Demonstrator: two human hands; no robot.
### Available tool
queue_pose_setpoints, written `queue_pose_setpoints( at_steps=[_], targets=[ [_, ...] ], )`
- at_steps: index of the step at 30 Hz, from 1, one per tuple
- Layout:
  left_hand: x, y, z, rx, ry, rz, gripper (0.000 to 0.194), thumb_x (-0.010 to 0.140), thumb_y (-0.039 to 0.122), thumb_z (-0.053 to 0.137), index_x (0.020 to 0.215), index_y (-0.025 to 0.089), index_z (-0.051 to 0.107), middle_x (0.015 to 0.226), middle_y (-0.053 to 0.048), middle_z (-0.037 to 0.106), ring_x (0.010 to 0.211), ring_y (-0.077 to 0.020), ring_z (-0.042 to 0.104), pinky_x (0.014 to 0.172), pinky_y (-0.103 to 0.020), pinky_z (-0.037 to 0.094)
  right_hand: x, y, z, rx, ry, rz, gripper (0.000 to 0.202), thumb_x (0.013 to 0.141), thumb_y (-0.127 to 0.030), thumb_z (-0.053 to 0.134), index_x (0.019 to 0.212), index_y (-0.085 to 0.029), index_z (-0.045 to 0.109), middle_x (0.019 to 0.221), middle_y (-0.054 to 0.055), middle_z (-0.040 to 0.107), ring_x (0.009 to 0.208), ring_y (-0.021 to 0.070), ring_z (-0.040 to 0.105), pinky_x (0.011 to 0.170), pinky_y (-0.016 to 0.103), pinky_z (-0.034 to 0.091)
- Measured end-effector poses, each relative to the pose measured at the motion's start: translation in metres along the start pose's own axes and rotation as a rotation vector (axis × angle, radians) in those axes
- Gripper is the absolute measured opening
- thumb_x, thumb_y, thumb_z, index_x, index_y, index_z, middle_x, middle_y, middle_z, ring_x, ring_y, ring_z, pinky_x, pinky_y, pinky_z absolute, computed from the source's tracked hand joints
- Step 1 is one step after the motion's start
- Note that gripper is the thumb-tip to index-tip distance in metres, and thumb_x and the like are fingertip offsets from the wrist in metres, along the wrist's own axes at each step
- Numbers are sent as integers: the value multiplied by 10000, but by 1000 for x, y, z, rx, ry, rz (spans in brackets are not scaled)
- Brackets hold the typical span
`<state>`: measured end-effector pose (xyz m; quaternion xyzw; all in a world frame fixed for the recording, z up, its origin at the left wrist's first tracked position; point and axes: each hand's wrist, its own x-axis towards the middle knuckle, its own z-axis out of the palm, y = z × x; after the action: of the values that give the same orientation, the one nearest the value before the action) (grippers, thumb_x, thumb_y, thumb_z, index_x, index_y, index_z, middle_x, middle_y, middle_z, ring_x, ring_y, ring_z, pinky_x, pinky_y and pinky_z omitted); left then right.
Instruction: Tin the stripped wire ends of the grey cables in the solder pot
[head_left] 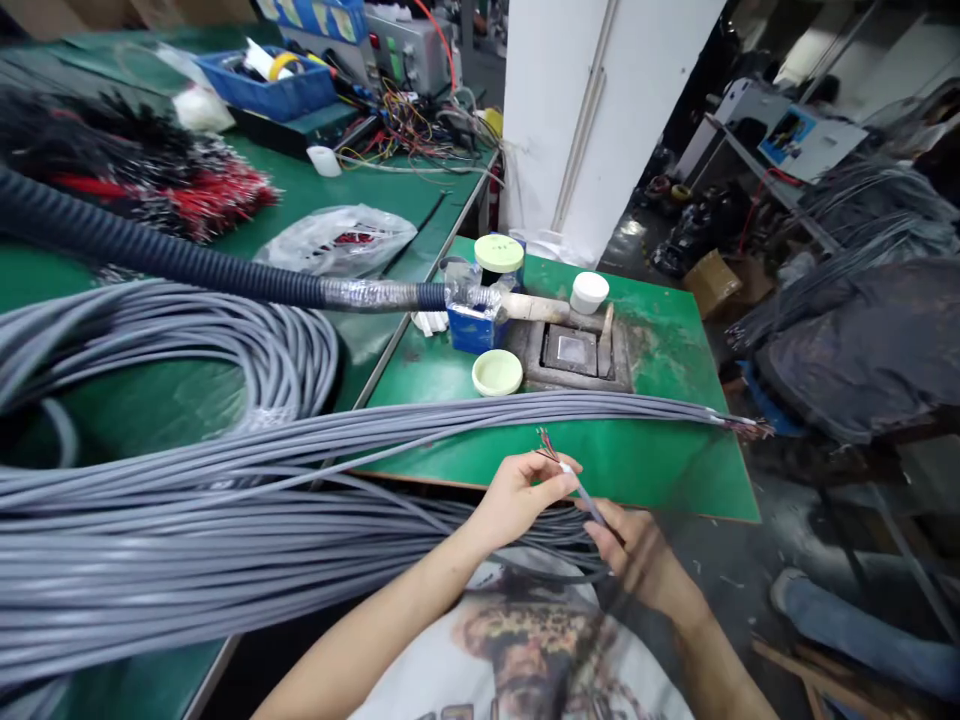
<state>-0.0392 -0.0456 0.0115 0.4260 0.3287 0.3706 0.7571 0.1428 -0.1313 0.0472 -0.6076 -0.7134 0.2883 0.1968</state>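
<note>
Close to my body, both hands are on one grey cable (589, 499) held above the front edge of the green table. My left hand (523, 492) pinches it near its stripped end, where thin red and dark wires (548, 446) fan out past the fingers. Lower on the sheath, my right hand (634, 550) is wrapped around the same cable. Just beyond the hands, a long bundle of grey cables (555, 407) lies across the table, its bared wire ends (746, 427) reaching over the right edge.
A solder pot (576, 350) is set in the green table (667, 450), with a round pale dish (497, 372) and a white cup (589, 291) beside it. A black ribbed hose (225, 270) comes in from the left above coiled grey cable (300, 350). A person's leg (862, 625) shows at right.
</note>
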Motion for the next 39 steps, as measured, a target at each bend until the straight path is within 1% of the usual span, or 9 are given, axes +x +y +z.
queue_pose_setpoints(
  at_steps=[3, 8, 10, 13, 17, 24, 30, 32, 39],
  targets=[
    [0, -1, 3, -106, 32, -74, 283, 678, 389, 777, 672, 122, 687, 829, -68, 700, 688, -139, 603, 706, -277, 492, 2, 1, 5, 90, -136, 28, 248, 941, -310, 432, 1019, -220, 649, 689, 20, 659, 644, 175, 629, 614, 259, 450],
    [-1, -6, 12, -186, -106, -102, 256, 691, 355, 774, 661, 116, 687, 731, -43, 683, 649, -117, 595, 696, -254, 477, 7, 0, 5, 149, -32, 55, 259, 928, -341, 464, 791, -181, 614, 558, -24, 542, 520, 115, 510, 539, 231, 378],
    [-1, -7, 13, -203, -59, -70, 233, 685, 334, 782, 699, 122, 685, 746, -35, 678, 664, -112, 589, 696, -245, 472, 9, -2, 6, 139, 17, 67, 257, 936, -318, 445, 804, -179, 615, 566, -25, 543, 521, 105, 502, 519, 220, 364],
    [-1, -8, 10, -207, 107, 17, 215, 682, 300, 791, 733, 138, 659, 693, 6, 628, 623, -78, 530, 632, -198, 430, 12, -4, 8, 148, 58, 63, 249, 940, -315, 441, 857, -179, 632, 598, -14, 577, 547, 109, 530, 523, 216, 374],
    [-1, -7, 4, -220, 239, 130, 196, 697, 266, 785, 787, 159, 648, 674, 36, 581, 592, -53, 465, 579, -166, 376, 14, -4, 9, 163, 52, 69, 259, 952, -332, 432, 885, -184, 633, 585, -17, 565, 551, 113, 541, 541, 219, 385],
    [2, -5, 11, -218, 269, 182, 162, 711, 280, 768, 774, 162, 678, 693, 12, 623, 606, -74, 503, 594, -196, 399, 18, -2, 11, 320, 12, 89, 285, 972, -348, 395, 882, -180, 607, 528, -43, 504, 484, 92, 478, 525, 217, 360],
    [3, -3, 22, -437, 210, -8, 229, 672, 313, 786, 790, 157, 666, 633, 19, 606, 548, -73, 515, 539, -193, 383, 17, 15, 19, 582, 12, 156, 311, 954, -419, 415, 836, -182, 577, 463, -45, 488, 408, 94, 373, 451, 228, 297],
    [5, 0, 24, -469, 209, -32, 236, 665, 311, 788, 776, 150, 657, 645, 14, 609, 548, -71, 520, 536, -192, 381, 17, 21, 22, 639, -7, 170, 312, 945, -431, 422, 826, -185, 573, 458, -38, 484, 399, 102, 364, 442, 239, 287],
    [14, 6, 22, -424, 242, 34, 210, 671, 266, 779, 761, 137, 641, 643, 14, 606, 541, -64, 494, 519, -188, 361, 20, 22, 26, 724, -20, 167, 307, 930, -421, 460, 822, -171, 600, 460, -36, 495, 401, 90, 379, 443, 223, 302]
  ],
)
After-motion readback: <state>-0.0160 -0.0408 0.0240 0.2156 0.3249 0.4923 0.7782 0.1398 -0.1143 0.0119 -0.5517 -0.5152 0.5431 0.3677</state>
